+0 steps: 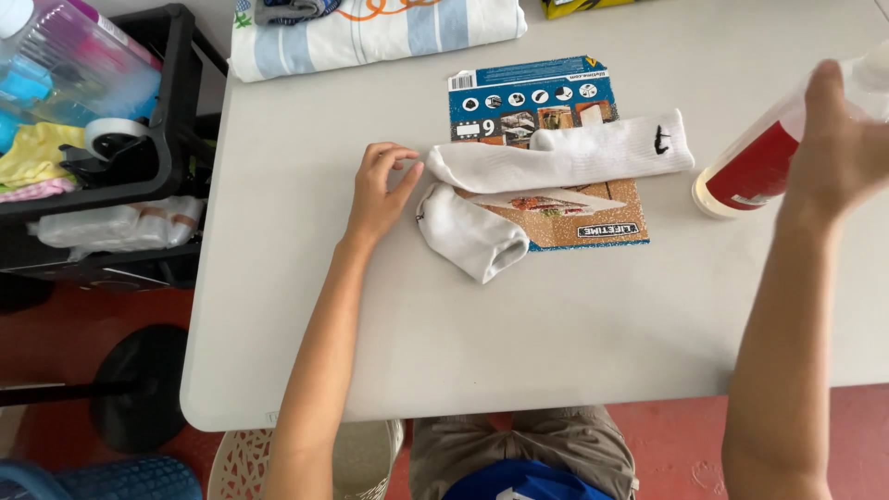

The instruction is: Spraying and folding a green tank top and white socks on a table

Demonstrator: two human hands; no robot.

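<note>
Left hand [378, 193] resting palm-down on the pale grey plastic table [306, 306], fingers loosely curled and released, fingertips touching the toe end of the long white ribbed cotton sock [565, 153]. Long sock laid flat from left to right across the printed blue-and-brown cardboard sheet [556, 139], cuff with a small black mark at the right end. Shorter folded white sock [470, 233] just near of it, angled, opening facing near-right, partly on the cardboard, beside the left thumb.

Right hand [841, 139] at the right edge, raised above the table, grasping a translucent plastic bottle with a red label [755, 167]; bottle tilted, base pointing left and down, close to the table surface; contact with the table not clear.

Folded blue-and-white striped cloth [370, 32] at the far edge. Black storage cart [176, 83] to the left, holding a roll of white tape [116, 134] and yellow cloth [37, 153]. White lattice basket [366, 458] below the near edge.
</note>
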